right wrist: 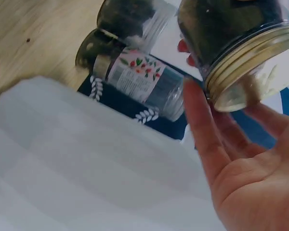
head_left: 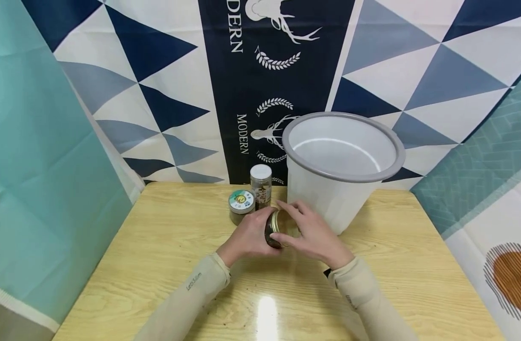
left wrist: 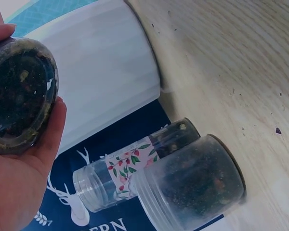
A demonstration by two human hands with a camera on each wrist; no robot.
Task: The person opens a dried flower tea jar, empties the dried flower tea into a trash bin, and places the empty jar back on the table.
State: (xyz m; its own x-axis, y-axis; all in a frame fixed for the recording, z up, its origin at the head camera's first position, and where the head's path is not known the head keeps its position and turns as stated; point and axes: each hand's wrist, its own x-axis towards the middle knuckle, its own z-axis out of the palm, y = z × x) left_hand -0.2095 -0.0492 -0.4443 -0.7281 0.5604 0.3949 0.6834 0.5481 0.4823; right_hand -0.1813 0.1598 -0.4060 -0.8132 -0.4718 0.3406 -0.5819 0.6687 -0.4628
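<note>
Both hands meet over the middle of the wooden table (head_left: 166,246), holding a glass jar (head_left: 274,229) tipped on its side just above the tabletop. The left hand (head_left: 248,238) wraps the dark, filled body of the jar from the 9 o'clock side, fingers curled round the glass. The right hand (head_left: 312,232) comes in from 3 o'clock with thumb and fingers curved about the gold lid (right wrist: 253,72). From the right wrist view that lid appears to sit on the mouth with its threads showing, though the blur makes it hard to say whether it is tight or partly loosened. Judging by this, the opening of the jar is barely under way: the lid is not off and the contents are all inside. At 12 o'clock from the hands stand two more jars, a tall one with a white cap (head_left: 260,185) and a short one with a green label (head_left: 241,206), both capped and untouched. The white bucket (head_left: 343,173) at about 1 o'clock looks empty, so nothing has gone into it yet.
</note>
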